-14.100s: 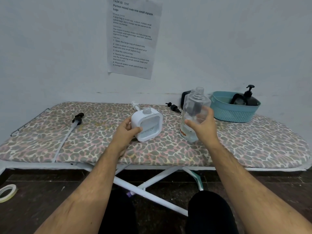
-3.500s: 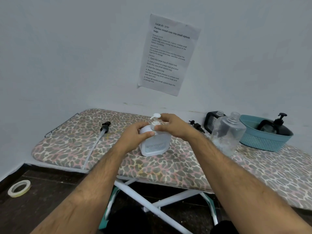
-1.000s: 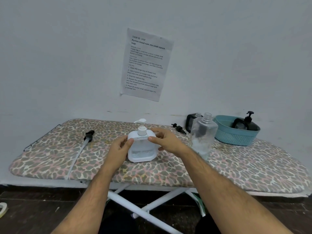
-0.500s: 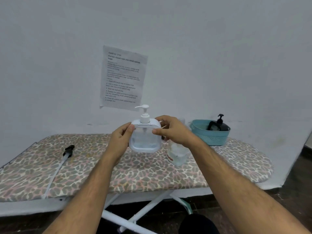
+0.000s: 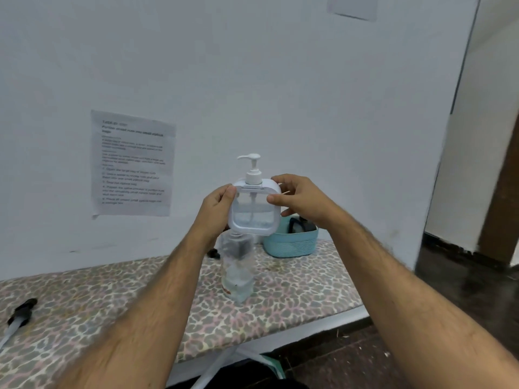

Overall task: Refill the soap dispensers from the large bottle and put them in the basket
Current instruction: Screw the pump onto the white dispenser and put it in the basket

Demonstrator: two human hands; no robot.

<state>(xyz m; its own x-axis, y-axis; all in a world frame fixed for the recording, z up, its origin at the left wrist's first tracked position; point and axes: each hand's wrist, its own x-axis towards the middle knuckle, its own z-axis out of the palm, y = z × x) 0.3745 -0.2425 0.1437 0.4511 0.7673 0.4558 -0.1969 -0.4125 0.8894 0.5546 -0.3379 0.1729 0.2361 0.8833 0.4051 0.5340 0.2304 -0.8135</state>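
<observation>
I hold a square white soap dispenser (image 5: 254,210) with a white pump upright in the air, above the board. My left hand (image 5: 214,213) grips its left side and my right hand (image 5: 299,202) grips its upper right corner. Clear liquid fills its lower part. Below it stands the large clear bottle (image 5: 237,269), open at the top, on the ironing board (image 5: 295,287). Behind and to the right sits the teal basket (image 5: 290,244) with a black dispenser (image 5: 304,223) inside, partly hidden by my right hand.
A black pump with a white tube (image 5: 19,311) lies at the board's left end. A small black part (image 5: 214,253) lies behind the large bottle. A printed sheet (image 5: 132,164) hangs on the wall. A doorway opens at the far right.
Both hands have lifted the white dispenser off the board and carried it rightward and higher, above the large bottle and near the basket. The view has swung right.
</observation>
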